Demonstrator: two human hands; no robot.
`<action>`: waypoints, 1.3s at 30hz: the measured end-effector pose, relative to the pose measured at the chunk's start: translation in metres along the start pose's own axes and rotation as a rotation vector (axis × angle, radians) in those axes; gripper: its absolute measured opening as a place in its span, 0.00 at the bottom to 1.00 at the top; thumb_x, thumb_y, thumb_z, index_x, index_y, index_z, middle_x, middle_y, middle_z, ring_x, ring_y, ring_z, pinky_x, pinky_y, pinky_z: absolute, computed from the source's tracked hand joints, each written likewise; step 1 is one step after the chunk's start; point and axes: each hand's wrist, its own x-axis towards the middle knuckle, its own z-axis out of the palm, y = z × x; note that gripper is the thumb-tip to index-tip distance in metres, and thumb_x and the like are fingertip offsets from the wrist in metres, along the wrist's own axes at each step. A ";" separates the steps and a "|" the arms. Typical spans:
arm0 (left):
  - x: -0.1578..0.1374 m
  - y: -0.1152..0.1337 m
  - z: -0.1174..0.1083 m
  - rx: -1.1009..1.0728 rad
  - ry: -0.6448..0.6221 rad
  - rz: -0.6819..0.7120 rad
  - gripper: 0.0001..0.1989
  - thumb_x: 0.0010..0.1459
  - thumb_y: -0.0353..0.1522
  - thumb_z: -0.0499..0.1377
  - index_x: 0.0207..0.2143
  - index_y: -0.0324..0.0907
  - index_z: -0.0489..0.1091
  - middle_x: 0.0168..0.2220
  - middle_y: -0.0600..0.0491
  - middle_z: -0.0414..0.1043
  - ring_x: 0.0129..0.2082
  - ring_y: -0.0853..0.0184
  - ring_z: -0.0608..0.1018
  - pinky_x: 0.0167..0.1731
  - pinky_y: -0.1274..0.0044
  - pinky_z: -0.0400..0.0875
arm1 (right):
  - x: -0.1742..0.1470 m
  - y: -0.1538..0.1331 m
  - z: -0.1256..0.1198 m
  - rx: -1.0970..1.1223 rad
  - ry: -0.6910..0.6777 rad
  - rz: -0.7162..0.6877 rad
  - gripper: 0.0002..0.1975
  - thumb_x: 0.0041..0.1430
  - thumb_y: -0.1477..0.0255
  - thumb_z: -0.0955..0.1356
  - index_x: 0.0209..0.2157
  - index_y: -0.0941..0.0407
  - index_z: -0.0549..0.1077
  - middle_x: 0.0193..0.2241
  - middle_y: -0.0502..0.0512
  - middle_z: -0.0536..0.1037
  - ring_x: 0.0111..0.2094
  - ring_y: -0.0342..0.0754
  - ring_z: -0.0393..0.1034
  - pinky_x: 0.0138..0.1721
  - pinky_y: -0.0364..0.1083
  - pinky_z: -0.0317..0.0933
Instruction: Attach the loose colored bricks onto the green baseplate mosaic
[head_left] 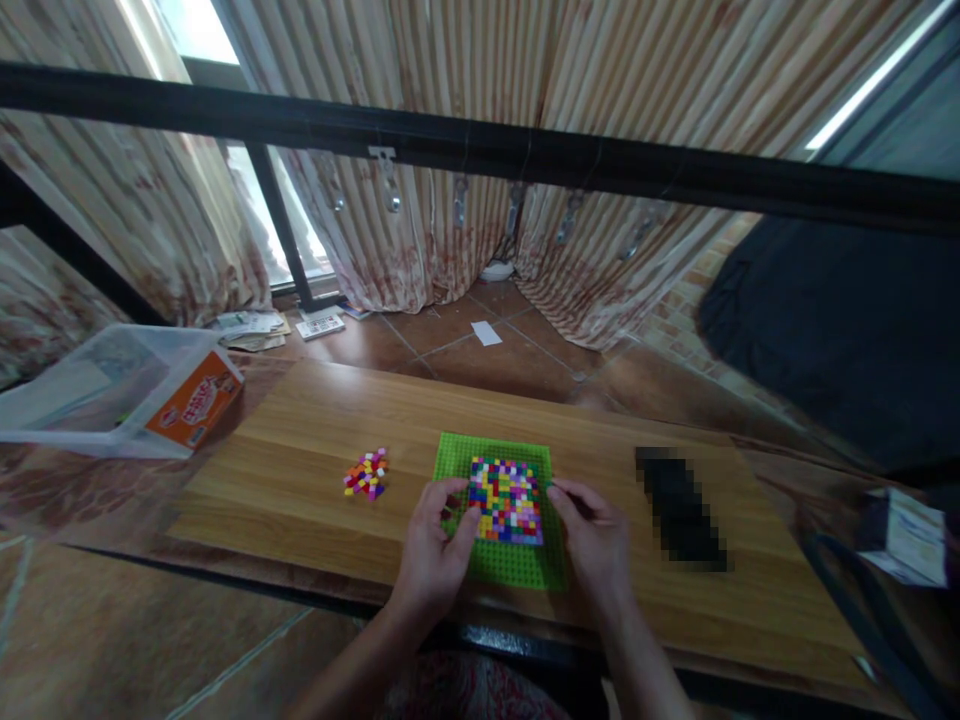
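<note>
A green studded baseplate (pixel 491 568) lies on the wooden board, and a block of small multicoloured bricks (pixel 508 500) covers its middle. My left hand (pixel 436 540) rests at the left side of that block, thumb and fingers apart, with nothing visible between them. At the right edge of the plate is my right hand (pixel 598 532), its thumb and forefinger brought together close to the bricks. Whatever those fingertips hold, if anything, is too small to make out. Left of the plate sits a loose pile of small bricks (pixel 366 473) in pink, orange, yellow, white and purple.
A clear plastic bin (pixel 112 440) with an orange label stands at the far left. On the right of the wooden board (pixel 300 430) lies a dark pixelated rectangle (pixel 681 510). A black rail (pixel 450 145) crosses the view beyond, before striped curtains (pixel 420 60).
</note>
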 end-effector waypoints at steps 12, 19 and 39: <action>0.000 -0.013 -0.003 0.179 -0.099 0.012 0.15 0.59 0.36 0.58 0.48 0.42 0.69 0.42 0.49 0.74 0.40 0.63 0.76 0.42 0.71 0.71 | 0.013 0.012 0.011 0.055 -0.035 0.168 0.15 0.39 0.61 0.77 0.28 0.55 0.80 0.28 0.53 0.81 0.30 0.49 0.74 0.34 0.48 0.68; -0.002 -0.015 -0.002 0.199 -0.071 0.058 0.14 0.59 0.35 0.58 0.47 0.43 0.69 0.41 0.50 0.75 0.40 0.64 0.76 0.41 0.71 0.72 | 0.017 0.006 0.011 0.197 -0.087 0.230 0.16 0.35 0.64 0.78 0.29 0.54 0.79 0.26 0.50 0.79 0.28 0.45 0.71 0.31 0.45 0.66; -0.002 -0.016 0.000 0.175 -0.060 0.064 0.13 0.58 0.34 0.59 0.46 0.42 0.70 0.41 0.49 0.75 0.41 0.63 0.77 0.42 0.71 0.73 | 0.030 0.001 0.006 0.119 -0.196 0.361 0.19 0.33 0.65 0.78 0.32 0.55 0.80 0.27 0.51 0.80 0.25 0.43 0.68 0.25 0.42 0.56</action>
